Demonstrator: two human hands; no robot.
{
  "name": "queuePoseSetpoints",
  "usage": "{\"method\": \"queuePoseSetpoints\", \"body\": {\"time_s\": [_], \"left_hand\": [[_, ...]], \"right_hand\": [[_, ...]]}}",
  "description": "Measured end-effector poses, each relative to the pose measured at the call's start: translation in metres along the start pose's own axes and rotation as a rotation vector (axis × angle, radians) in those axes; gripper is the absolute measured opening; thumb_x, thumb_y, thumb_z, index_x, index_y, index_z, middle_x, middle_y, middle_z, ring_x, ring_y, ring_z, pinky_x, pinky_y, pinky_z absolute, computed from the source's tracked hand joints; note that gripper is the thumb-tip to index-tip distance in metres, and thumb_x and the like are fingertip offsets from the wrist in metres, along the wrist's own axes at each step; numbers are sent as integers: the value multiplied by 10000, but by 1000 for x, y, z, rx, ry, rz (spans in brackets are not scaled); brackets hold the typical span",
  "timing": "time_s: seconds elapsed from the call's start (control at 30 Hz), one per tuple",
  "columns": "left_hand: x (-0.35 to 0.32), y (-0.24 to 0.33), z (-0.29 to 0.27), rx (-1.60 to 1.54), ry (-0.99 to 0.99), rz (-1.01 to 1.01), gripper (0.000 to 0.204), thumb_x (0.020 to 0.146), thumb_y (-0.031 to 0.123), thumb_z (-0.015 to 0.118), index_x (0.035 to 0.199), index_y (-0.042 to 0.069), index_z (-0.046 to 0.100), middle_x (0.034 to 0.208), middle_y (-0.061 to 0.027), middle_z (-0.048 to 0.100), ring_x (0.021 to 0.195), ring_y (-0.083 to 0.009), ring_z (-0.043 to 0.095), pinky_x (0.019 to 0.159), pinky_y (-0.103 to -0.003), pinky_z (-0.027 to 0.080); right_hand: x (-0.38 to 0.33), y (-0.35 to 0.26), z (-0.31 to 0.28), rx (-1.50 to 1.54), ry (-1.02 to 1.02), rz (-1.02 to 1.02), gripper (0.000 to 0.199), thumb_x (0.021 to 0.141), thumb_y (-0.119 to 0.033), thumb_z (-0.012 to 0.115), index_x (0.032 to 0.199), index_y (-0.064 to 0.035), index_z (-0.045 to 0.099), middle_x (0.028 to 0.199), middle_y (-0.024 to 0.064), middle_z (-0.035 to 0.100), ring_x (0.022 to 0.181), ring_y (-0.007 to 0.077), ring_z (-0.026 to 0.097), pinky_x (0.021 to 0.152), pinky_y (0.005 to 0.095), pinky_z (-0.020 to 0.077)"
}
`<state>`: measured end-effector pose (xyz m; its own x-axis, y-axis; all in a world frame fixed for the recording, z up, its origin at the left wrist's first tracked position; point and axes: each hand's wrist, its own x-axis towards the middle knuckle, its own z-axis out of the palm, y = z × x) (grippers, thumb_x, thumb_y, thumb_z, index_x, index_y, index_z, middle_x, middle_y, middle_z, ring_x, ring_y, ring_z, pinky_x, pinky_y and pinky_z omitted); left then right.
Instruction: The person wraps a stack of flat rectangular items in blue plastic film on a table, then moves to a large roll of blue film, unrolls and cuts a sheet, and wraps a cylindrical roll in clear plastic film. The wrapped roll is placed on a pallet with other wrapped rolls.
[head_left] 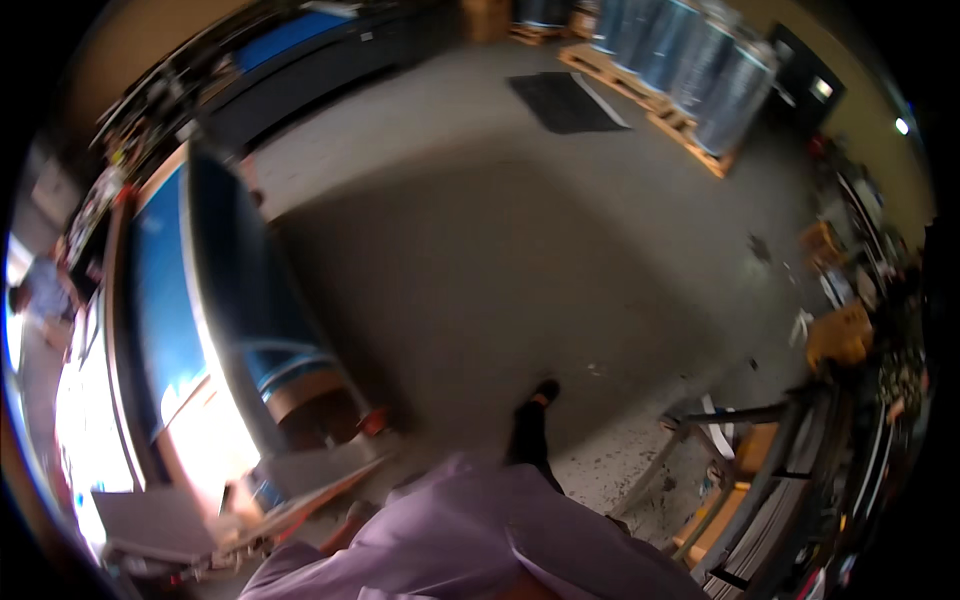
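I look down over my lilac shirt (470, 540) at a grey concrete floor (500, 250). My dark trouser leg and shoe (540, 400) are stepped forward. A blurred skin-coloured shape that may be my left hand (348, 522) shows at the shirt's left edge, next to a flat grey board (300, 480); its fingers cannot be made out. My right hand is out of sight. Close on my left lies a large roll of dark blue glossy film (235, 300) with a brown cardboard core end (310, 395).
Wooden pallets with tall shiny wrapped rolls (690, 70) stand at the far right, a black mat (565, 100) beside them. A metal rack (760, 470) and a yellow box (840, 335) crowd the right. Another person (45, 290) stands far left by cluttered benches.
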<state>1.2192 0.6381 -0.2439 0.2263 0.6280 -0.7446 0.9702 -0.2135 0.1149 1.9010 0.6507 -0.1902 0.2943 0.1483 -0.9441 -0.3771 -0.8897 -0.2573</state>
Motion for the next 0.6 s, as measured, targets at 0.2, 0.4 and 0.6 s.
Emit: {"method": "queuePoseSetpoints", "body": {"time_s": [0.2,0.4,0.6], "left_hand": [[136,36,-159,50,-29,32,306,954,246,467,1142,132,678,1119,-70,672,1086,-252,616,873,-379,509],[280,89,-363,46,117,-30,256,947,254,497,1060,122,685,970,-46,683,928,-204,641,771,-342,510],[352,85,-423,-241,384,-23,166,895,243,619,929,99,694,751,-36,651,622,-149,587,559,-312,455]], "right_hand": [[75,-144,-34,52,80,10,261,915,-282,588,1006,-42,547,651,134,580,485,220,553,398,358,409],[144,-426,40,-43,57,-476,246,913,-221,613,972,14,574,684,144,592,501,229,557,416,355,416],[65,-696,232,-243,-224,-573,464,907,-320,643,1234,-5,549,952,53,644,762,166,609,729,302,509]]}}
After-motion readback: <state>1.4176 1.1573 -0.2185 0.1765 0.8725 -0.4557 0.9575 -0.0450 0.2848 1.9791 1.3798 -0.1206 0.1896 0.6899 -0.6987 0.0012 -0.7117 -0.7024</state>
